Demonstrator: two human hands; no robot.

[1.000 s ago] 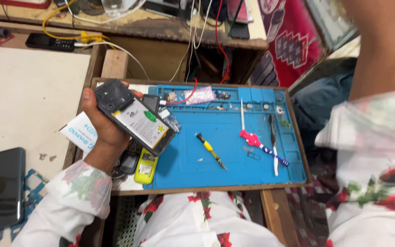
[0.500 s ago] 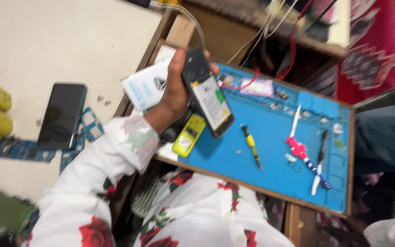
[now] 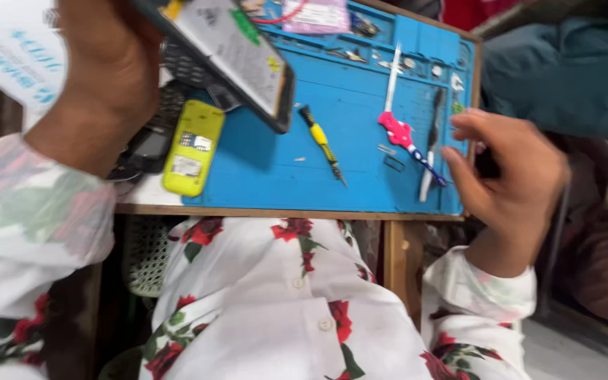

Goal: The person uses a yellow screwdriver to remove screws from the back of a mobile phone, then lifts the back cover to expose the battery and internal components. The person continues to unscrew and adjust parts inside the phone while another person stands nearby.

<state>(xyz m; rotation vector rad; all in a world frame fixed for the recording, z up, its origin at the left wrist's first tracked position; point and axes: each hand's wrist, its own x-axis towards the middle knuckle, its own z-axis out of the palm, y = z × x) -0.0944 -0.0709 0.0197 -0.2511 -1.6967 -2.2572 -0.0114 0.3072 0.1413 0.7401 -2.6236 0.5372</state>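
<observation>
Left hand point(image 3: 110, 67), upper left of the frame: fingers wrapped round an opened phone point(image 3: 237, 53), back cover off, its pale battery face showing; the phone slants down toward the centre, raised above the mat

Right hand point(image 3: 511, 179), right of centre: fingers loosely curled and parted, gripping nothing, fingertips just beside the right edge of the mat and nearest to the pink-handled tool

Blue work mat point(image 3: 304, 172), centre: covers the top of a small wooden bench point(image 3: 283, 212), with moulded compartments along its upper edge holding small parts too blurred to tell

Pink-handled tool point(image 3: 399, 132), on the mat right of centre, with a white shaft pointing up and a striped tail pointing down right

Dark slim tool point(image 3: 432, 144), lying upright in the frame just beside the pink one, toward the mat's right edge

Yellow-and-black screwdriver point(image 3: 321, 141), lying slantwise mid-mat, well apart from both hands

Yellow phone shell point(image 3: 193, 148), at the mat's left edge, below the held phone, lying flat with labels showing

Dark handsets point(image 3: 150, 144), heaped just left of the yellow shell

White printed card or box point(image 3: 12, 56), far upper left, behind the left hand

White shirt with red roses point(image 3: 283, 302), lower frame, worn by the person
</observation>
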